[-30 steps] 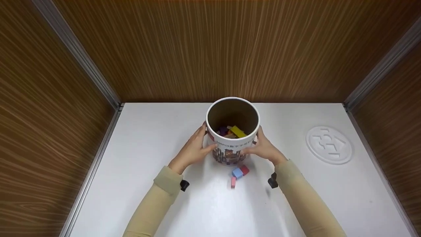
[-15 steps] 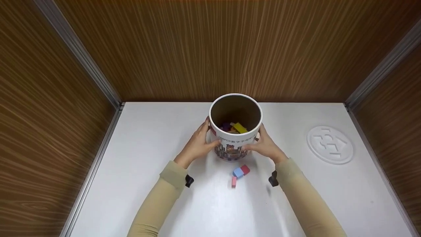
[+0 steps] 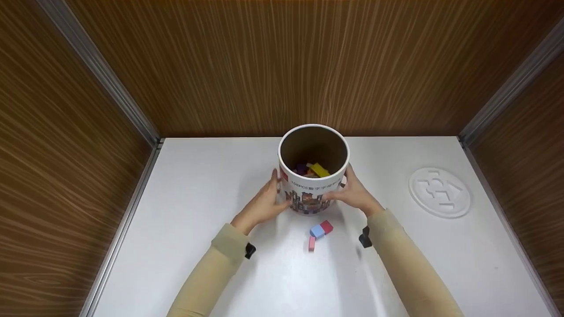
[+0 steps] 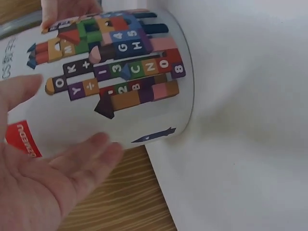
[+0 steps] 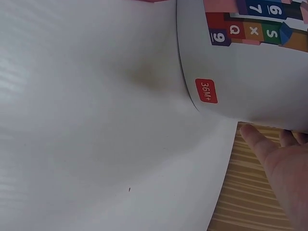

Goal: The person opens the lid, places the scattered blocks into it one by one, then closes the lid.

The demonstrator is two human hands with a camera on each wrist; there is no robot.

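A white cardboard tub (image 3: pixel 308 193) printed with coloured letter blocks stands upright and open on the white table (image 3: pixel 198 198), with several coloured blocks inside. My left hand (image 3: pixel 263 202) lies against its left side with fingers nearly straight; the left wrist view shows the palm (image 4: pixel 43 178) loosely beside the tub (image 4: pixel 120 72). My right hand (image 3: pixel 355 193) curls round the tub's right side, thumb on the front. In the right wrist view its fingertips (image 5: pixel 250 134) lie at the tub's (image 5: pixel 250 62) edge.
A blue block (image 3: pixel 316 232), a red block (image 3: pixel 327 226) and a pink block (image 3: pixel 312 243) lie just in front of the tub. The tub's white round lid (image 3: pixel 439 192) lies flat at the right. Wooden walls close in the table's back and sides.
The tub has moved a little away from me, toward the back wall. My left hand has slid back and down along its side.
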